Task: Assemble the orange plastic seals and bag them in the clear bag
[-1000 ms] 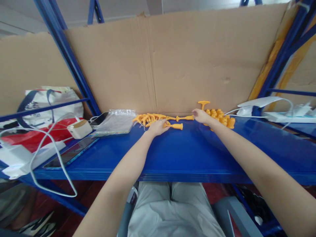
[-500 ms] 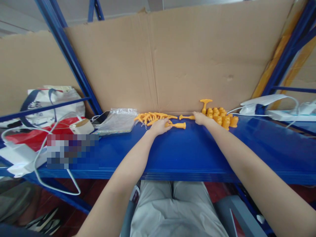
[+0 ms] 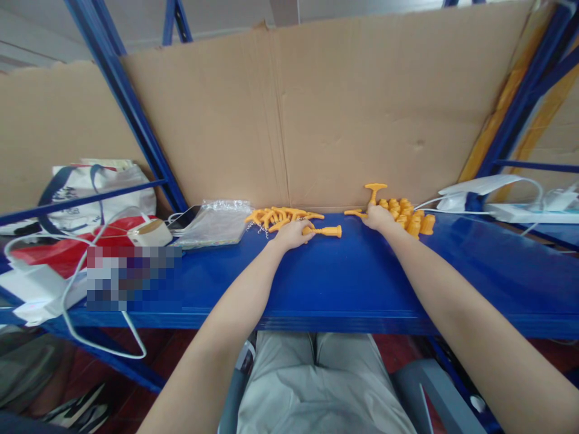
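1. A cardboard sheet (image 3: 362,108) stands behind the blue tabletop (image 3: 325,283); a clear plastic packet (image 3: 215,223) lies left of the piled orange handles (image 3: 289,213); orange cup-like pieces (image 3: 413,226) crowd just right of my right hand (image 3: 379,219), an upright orange T-piece (image 3: 375,186) close behind it.
2. My left hand's (image 3: 295,234) fingers grip a flared orange piece (image 3: 332,231) near the pile; its slim shaft widens rightward.
3. My right fingers close on another orange piece (image 3: 354,213); only its left end shows.
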`<state>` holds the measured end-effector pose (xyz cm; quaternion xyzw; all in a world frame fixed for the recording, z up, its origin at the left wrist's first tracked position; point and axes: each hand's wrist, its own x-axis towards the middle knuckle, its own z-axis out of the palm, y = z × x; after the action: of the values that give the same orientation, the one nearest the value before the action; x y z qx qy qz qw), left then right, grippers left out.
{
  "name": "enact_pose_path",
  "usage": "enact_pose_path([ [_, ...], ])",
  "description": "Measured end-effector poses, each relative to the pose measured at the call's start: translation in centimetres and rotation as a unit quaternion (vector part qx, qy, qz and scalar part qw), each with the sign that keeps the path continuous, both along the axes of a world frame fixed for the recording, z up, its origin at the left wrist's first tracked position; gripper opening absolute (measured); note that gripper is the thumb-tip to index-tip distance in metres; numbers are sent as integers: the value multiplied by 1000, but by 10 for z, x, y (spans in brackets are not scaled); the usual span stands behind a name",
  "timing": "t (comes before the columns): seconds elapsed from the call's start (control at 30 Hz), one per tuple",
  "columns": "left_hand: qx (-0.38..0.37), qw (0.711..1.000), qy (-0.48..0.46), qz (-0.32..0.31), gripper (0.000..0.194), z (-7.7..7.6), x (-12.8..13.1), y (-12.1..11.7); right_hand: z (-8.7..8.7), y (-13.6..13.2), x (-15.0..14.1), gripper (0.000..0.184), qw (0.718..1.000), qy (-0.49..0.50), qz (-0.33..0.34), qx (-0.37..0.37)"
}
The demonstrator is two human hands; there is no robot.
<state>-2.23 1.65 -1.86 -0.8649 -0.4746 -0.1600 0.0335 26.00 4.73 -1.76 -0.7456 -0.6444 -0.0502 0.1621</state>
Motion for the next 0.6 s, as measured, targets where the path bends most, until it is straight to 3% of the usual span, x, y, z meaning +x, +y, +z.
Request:
enact_pose_path([
  [0.33,-10,999,-23,-22,28,0,0,-1,-16,17,6,52,998,41,27,36],
  [0.6,-2,1000,-8,-15,29,0,1,-1,-11,16,-5,51,999,46,3,19],
])
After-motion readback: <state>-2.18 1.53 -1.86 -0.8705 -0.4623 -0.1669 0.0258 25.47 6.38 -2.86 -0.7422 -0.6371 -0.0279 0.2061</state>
